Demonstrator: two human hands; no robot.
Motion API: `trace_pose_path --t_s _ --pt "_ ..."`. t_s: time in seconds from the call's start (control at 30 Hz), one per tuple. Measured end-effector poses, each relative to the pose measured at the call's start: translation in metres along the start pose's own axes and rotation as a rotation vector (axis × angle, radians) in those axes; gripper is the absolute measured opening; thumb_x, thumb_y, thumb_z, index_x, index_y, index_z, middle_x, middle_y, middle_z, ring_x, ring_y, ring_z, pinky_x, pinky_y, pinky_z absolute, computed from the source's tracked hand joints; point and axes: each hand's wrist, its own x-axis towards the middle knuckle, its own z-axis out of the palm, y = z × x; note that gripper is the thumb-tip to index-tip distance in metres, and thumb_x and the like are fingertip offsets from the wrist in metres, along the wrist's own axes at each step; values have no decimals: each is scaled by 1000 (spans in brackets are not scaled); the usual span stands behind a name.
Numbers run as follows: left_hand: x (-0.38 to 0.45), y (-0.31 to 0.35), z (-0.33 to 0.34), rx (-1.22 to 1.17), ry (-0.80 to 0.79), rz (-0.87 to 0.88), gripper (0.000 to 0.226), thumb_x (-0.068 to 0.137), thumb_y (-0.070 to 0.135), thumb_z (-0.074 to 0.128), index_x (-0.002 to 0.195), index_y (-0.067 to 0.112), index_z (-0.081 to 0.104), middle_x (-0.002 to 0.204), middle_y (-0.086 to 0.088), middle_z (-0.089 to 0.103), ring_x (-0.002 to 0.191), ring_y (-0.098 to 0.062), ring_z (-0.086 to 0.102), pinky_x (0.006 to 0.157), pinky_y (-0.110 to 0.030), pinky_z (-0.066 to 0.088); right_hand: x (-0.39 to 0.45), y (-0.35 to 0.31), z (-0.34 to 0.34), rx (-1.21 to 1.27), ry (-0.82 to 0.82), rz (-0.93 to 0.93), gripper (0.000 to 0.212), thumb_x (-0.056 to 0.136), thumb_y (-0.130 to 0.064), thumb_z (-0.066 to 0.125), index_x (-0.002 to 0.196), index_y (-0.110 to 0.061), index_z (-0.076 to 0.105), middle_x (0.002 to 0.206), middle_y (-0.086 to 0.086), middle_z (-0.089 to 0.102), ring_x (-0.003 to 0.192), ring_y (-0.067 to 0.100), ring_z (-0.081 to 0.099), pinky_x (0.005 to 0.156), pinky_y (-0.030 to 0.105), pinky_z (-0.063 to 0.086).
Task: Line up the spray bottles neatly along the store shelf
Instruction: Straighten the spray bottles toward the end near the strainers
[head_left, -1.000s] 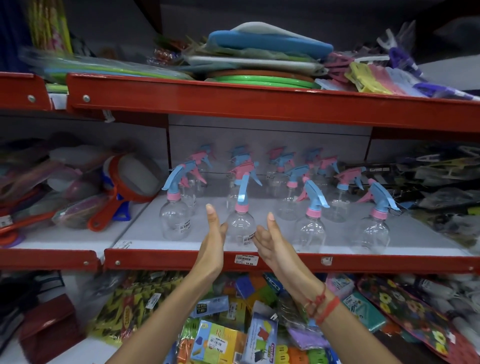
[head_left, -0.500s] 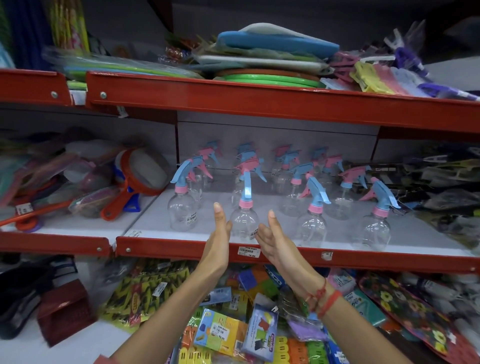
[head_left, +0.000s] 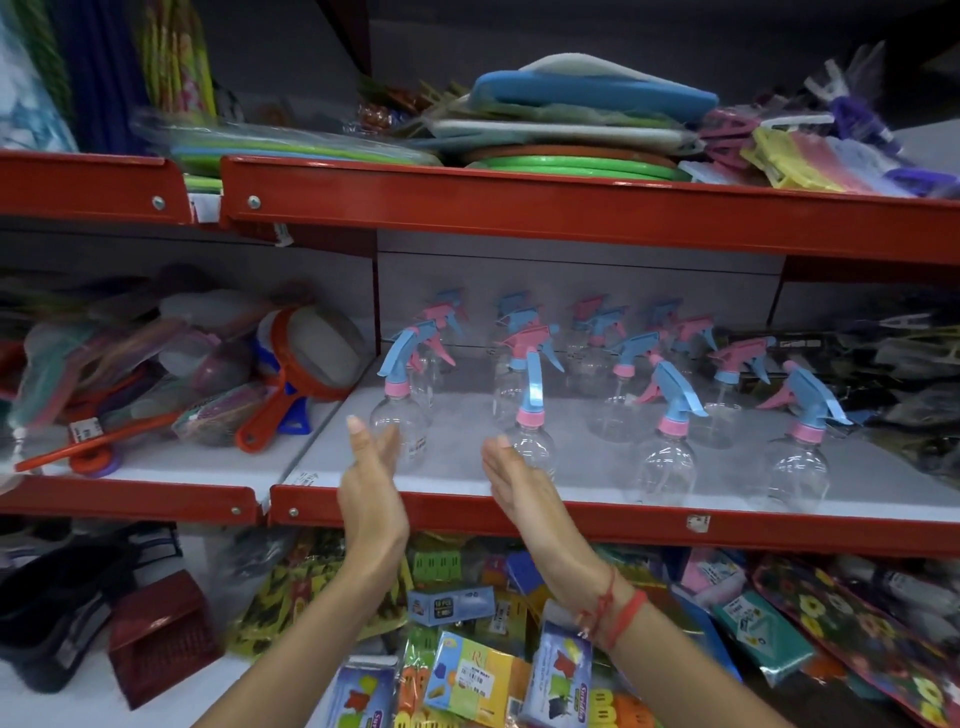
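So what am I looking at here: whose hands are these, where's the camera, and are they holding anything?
No machine here: a person wears a camera on the head, looking forward and down at a store shelf. The left hand and right hand are both open, palms facing each other, holding nothing. On the shelf stand clear spray bottles in rows with blue and pink triggers. The hands sit in front of the left front bottle and the next front bottle. Packaged goods fill the shelves around.

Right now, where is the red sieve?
In the head view, the red sieve lies on the middle shelf, left of the spray bottles, among packaged goods.
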Motion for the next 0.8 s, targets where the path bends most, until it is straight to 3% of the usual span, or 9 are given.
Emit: trace_pose_path --t_s 0.1,0.2,0.3,0.5,0.67,0.8 --pt "27 4 -13 18 62 -47 93 78 80 9 141 20 43 149 -1 44 138 -16 37 115 -37 19 33 -1 27 1 -37 19 77 85 -68 31 147 -24 26 157 -6 27 144 11 24 120 39 17" --pt "49 9 -15 105 5 -144 112 63 90 4 148 21 28 157 -4 28 144 -21 25 115 -43 15 61 -7 46 28 -43 46 76 89 -64 27 149 -19 20 159 2 21 147 17 18 120 42 14" --pt "63 11 -17 116 -34 -172 118 56 90 4 150 20 21 158 -7 25 144 -24 24 116 -44 14 80 -7 58 40 -25 98 83 87 -66 24 149 -12 19 160 8 18 147 22 17 120 43 14" --pt "68 7 -28 142 -84 -184 142 39 99 4 143 7 37 151 -12 39 139 -26 36 117 -45 17 80 -5 68 -13 -35 118 111 64 -86 25 145 -11 32 155 9 32 143 23 29 118 43 20" --pt "64 9 -41 134 -118 -179 127 54 90 5 134 2 49 144 -15 47 134 -24 44 117 -43 21 61 -3 63 -20 -82 104 96 77 -80 22 144 -12 34 154 7 33 142 20 32 119 43 20" --pt "60 5 -49 120 -130 -205 132 48 93 6 135 2 48 143 -15 49 131 -21 48 117 -42 22 45 -7 58 -55 -109 110 93 81 -77 20 145 -10 31 153 10 36 141 18 34 119 42 19"
